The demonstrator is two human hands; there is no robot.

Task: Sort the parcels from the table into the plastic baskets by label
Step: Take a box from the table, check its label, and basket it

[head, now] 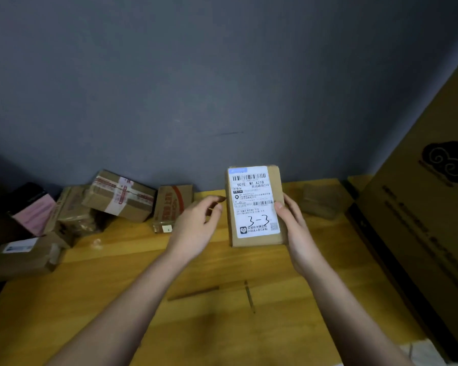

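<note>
Head view: right grip (292,223) clamped on parcel (254,206), label "3-3" read; left grip (198,220) left of parcel, loosely curled, empty. Next: find matching basket, none visible.

Matt cardboard parcel (254,207), wooden table (143,273)

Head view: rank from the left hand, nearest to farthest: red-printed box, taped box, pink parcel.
Measured from the left hand:
1. Red-printed box, just to its left, by the wall.
2. Taped box, further left, tilted atop the pile.
3. Pink parcel, at the far left edge.
</note>
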